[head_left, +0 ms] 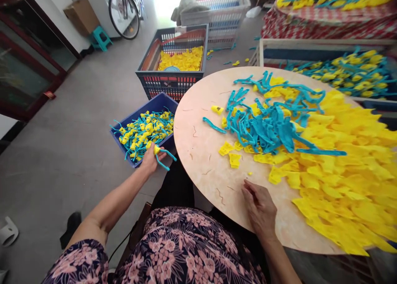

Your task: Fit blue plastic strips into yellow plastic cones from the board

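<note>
My left hand [151, 160] is shut on a yellow piece with a teal cord [161, 155] attached, above the edge of a blue crate [139, 111]. That crate is filled with similar yellow-and-teal pieces. My right hand [259, 205] rests on the round wooden table [203, 151], its fingers curled together with nothing visible in them. A small yellow bit lies just beyond its fingertips. Ahead of it, a tangle of teal cords [266, 126] lies over a wide spread of flat yellow pieces [335, 180]. One loose yellow piece [217, 109] sits apart.
A dark crate of yellow pieces [145, 75] stands behind the blue crate, with a white crate [226, 27] beyond. At right are a wooden-framed tray [310, 46] of assembled pieces and a table with checked cloth [310, 25]. A bicycle [124, 15] stands at the back.
</note>
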Motion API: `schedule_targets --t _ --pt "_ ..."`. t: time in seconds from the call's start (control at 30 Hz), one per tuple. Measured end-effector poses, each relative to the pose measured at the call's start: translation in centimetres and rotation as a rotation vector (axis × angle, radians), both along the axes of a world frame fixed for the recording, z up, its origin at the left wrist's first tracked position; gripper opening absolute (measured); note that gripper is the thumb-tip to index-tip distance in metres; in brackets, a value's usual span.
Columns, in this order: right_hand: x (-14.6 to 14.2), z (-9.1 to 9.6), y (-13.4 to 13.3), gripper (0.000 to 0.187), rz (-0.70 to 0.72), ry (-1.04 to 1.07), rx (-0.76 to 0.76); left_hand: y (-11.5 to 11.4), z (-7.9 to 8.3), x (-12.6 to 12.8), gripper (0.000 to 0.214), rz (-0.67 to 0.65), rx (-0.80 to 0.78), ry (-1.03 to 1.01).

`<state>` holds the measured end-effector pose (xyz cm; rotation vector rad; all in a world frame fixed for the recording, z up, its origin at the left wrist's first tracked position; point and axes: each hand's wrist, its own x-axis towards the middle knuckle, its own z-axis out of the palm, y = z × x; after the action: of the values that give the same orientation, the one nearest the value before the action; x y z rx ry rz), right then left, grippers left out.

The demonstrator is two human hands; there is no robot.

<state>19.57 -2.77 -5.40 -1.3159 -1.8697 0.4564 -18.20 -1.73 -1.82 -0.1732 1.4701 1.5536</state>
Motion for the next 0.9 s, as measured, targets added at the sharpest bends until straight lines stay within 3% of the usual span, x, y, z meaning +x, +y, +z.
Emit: schedule_targets --t 0.07,0.17,0.27,0.37,0.43,0.53,0.7,0.9 --pt "-0.1 0.1 0.1 0.028 0.002 0.012 -0.002 3.9 1.0 -3.3 0.033 0.025 0.037 -0.008" --pt "-0.1 0.1 0.1 0.027 -0.001 0.019 -0.004 9.2 2.7 -7.6 0.07 0.05 0.164 -0.081" --pt "-0.2 0.2 -0.1 0.026 -0.023 0.022 -0.019 11.5 2.9 -8.2 0.083 0.055 0.118 0.003" --pt "-0.4 0.5 0.0 0.025 -0.042 0.038 -0.062 10.2 1.1 -4.9 0.063 0.038 0.047 0.293" --pt "-0.8 1.1 0.6 0.025 -0.041 0.043 -0.098 8.0 -0.3 -1.9 0.045 0.024 0.05 0.341" --pt "-1.5 2.5 2.4 0.027 -0.033 0.023 -0.12 4.7 -1.2 1.8 0.029 -0.04 0.182 0.529" --pt "-3.6 3.9 5.7 0.035 -0.039 -0.13 -0.134 2.4 0.7 5.3 0.03 -0.216 0.402 0.736" --pt "-5.4 2.3 6.3 0.037 -0.154 -0.345 -0.175 2.5 2.6 10.1 0.026 -0.443 0.452 0.607"
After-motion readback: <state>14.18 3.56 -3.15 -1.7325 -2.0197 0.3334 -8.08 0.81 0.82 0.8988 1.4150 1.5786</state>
